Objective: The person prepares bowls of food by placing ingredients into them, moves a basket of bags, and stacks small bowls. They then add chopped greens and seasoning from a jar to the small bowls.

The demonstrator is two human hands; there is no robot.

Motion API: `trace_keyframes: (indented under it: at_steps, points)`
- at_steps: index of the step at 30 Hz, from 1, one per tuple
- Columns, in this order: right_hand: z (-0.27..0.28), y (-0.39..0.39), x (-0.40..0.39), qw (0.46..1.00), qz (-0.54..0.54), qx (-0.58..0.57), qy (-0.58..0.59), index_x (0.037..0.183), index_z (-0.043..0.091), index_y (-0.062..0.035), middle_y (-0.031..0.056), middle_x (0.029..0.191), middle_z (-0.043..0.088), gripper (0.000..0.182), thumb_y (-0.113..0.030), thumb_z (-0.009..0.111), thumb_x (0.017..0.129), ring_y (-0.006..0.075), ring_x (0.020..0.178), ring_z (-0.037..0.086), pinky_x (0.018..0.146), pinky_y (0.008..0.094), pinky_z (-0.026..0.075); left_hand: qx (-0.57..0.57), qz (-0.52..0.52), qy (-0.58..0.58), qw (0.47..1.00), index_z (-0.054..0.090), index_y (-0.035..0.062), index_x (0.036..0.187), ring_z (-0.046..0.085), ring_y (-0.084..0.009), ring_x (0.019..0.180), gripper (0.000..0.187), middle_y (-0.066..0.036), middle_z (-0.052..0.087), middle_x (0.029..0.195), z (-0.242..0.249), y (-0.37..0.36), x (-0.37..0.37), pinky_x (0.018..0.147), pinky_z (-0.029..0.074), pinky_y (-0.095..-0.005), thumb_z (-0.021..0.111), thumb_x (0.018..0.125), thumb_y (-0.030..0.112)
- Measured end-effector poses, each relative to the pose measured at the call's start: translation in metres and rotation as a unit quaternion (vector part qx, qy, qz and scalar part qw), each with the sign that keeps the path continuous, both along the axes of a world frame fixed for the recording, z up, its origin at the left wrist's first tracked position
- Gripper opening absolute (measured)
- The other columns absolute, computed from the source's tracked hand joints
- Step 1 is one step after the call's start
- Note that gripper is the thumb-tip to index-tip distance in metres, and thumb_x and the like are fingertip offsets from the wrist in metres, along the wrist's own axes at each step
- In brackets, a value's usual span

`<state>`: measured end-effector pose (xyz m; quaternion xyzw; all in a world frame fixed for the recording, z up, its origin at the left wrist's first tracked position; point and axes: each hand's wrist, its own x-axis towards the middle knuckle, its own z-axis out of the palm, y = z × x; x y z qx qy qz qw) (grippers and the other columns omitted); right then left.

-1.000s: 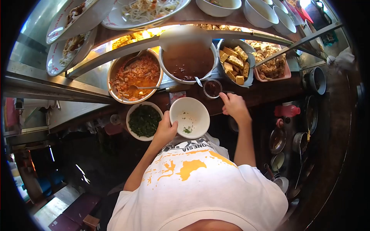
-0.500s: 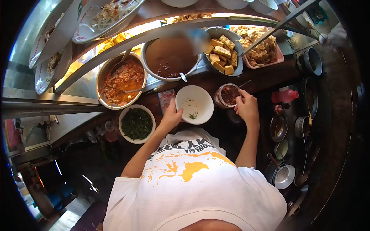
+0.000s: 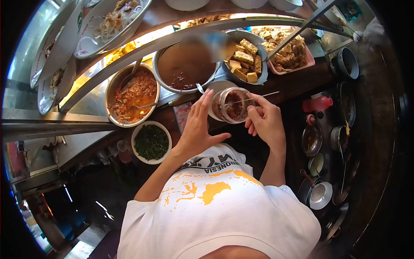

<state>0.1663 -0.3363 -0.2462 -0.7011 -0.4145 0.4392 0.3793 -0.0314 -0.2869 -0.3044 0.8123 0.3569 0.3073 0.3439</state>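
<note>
My right hand [image 3: 268, 123] grips a clear jar [image 3: 233, 105] of dark red chili paste, tilted so its mouth faces me. A thin spoon handle [image 3: 269, 93] sticks out of the jar past my fingers. My left hand [image 3: 199, 125] is open beside the jar, fingers stretched and thumb apart, holding nothing. Behind the jar, a pale bowl [image 3: 212, 113] is mostly hidden. Left of my left hand, a bowl of chopped green leaves [image 3: 151, 142] stands on the counter, near a red patterned packet [image 3: 183, 114].
Along the counter are a pot of orange-red chopped food [image 3: 133, 93], a pot of brown broth [image 3: 183, 64], a bowl of tofu pieces [image 3: 246, 60] and a pink tray [image 3: 297, 64] of food. Pans [image 3: 320, 194] and a pink bottle [image 3: 318, 104] lie at right. A metal bar crosses above.
My left hand has let go of the white bowl and opened. My right hand has lifted the jar leftward, over the bowl, and tilted it.
</note>
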Motion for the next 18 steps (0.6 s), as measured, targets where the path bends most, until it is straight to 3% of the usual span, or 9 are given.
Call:
trace_keyframes:
  at_steps: [1,2,3,6,7,9,11,15,18]
  points:
    - [0.002,0.001,-0.007,1.0,0.012,-0.002,0.018,0.126,0.056,0.0004,0.0057,0.059,0.06,0.035,-0.007,0.051,0.092,0.007,0.043,0.054,0.038,0.0214,0.043,0.096,0.016,-0.011,0.995,0.03,0.0026,0.141,0.05,-0.0382,0.117,0.097,-0.022,0.044,0.134,0.006,0.002,0.004,0.098,0.043,-0.0424,0.086,0.065,0.025]
    - [0.005,0.002,-0.012,0.999,0.024,-0.003,0.036,0.126,0.056,-0.0005,0.005,0.059,0.06,0.035,-0.007,0.05,0.092,0.0064,0.042,0.053,0.037,0.0207,0.041,0.054,0.005,-0.069,0.996,0.031,0.0031,0.141,0.05,-0.0372,0.118,0.098,-0.021,0.044,0.133,0.001,0.005,0.005,0.099,0.043,-0.0423,0.087,0.063,0.025]
    - [0.012,0.003,-0.016,0.997,0.044,-0.02,0.059,0.127,0.055,0.0008,0.0054,0.058,0.061,0.038,-0.01,0.056,0.091,0.0062,0.047,0.054,0.044,0.0219,0.045,0.012,-0.007,-0.127,0.992,0.032,0.0035,0.14,0.05,-0.0362,0.119,0.1,-0.02,0.044,0.133,-0.009,0.009,0.007,0.099,0.043,-0.0422,0.089,0.06,0.025]
    - [0.01,0.009,-0.022,0.981,0.076,0.151,-0.092,0.13,0.054,-0.0036,0.005,0.068,0.061,0.047,-0.016,0.068,0.087,0.0053,0.053,0.053,0.05,0.0214,0.043,-0.031,-0.001,-0.201,0.979,0.036,0.0045,0.137,0.049,-0.033,0.121,0.1,-0.019,0.045,0.132,-0.009,0.013,0.003,0.1,0.042,-0.0408,0.091,0.056,0.022]
    - [0.018,0.011,-0.024,0.973,0.064,0.185,-0.118,0.124,0.061,-0.0071,0.0039,0.081,0.059,0.045,-0.02,0.075,0.083,0.0077,0.061,0.053,0.054,0.0218,0.041,-0.025,0.0,-0.218,0.976,0.036,0.0046,0.137,0.049,-0.0328,0.121,0.1,-0.019,0.045,0.132,-0.009,0.015,-0.001,0.101,0.042,-0.0407,0.091,0.056,0.022]
    - [0.015,0.023,-0.021,0.914,0.115,0.361,-0.146,0.116,0.066,-0.0073,0.0028,0.085,0.057,0.035,-0.015,0.074,0.083,0.0099,0.062,0.053,0.053,0.022,0.041,-0.006,-0.003,-0.229,0.973,0.035,0.0048,0.137,0.049,-0.032,0.121,0.1,-0.018,0.045,0.133,-0.002,0.019,-0.007,0.102,0.042,-0.0404,0.091,0.056,0.02]
    - [0.027,0.023,-0.026,0.874,0.155,0.445,-0.116,0.103,0.072,-0.0066,0.0037,0.089,0.061,0.021,-0.004,0.071,0.082,0.0154,0.07,0.059,0.057,0.0246,0.047,0.008,0.011,-0.244,0.97,0.035,0.0051,0.137,0.048,-0.0319,0.122,0.1,-0.018,0.044,0.133,0.002,0.023,-0.01,0.103,0.041,-0.0408,0.091,0.056,0.019]
    - [0.045,0.016,-0.031,0.835,0.159,0.506,-0.147,0.102,0.071,-0.0034,0.0109,0.096,0.068,0.029,0.006,0.069,0.074,0.0215,0.086,0.067,0.07,0.0326,0.055,0.021,0.032,-0.265,0.964,0.033,0.006,0.138,0.048,-0.032,0.123,0.1,-0.017,0.044,0.135,0.001,0.032,-0.018,0.108,0.035,-0.0428,0.09,0.058,0.021]
    - [0.046,0.031,-0.034,0.806,0.227,0.504,-0.213,0.1,0.071,-0.0023,0.0111,0.093,0.068,0.03,0.007,0.069,0.072,0.0217,0.081,0.067,0.068,0.0324,0.054,0.091,0.033,-0.238,0.966,0.033,0.0072,0.139,0.046,-0.0332,0.126,0.099,-0.018,0.046,0.136,0.006,0.036,-0.023,0.114,0.023,-0.0481,0.089,0.059,0.025]
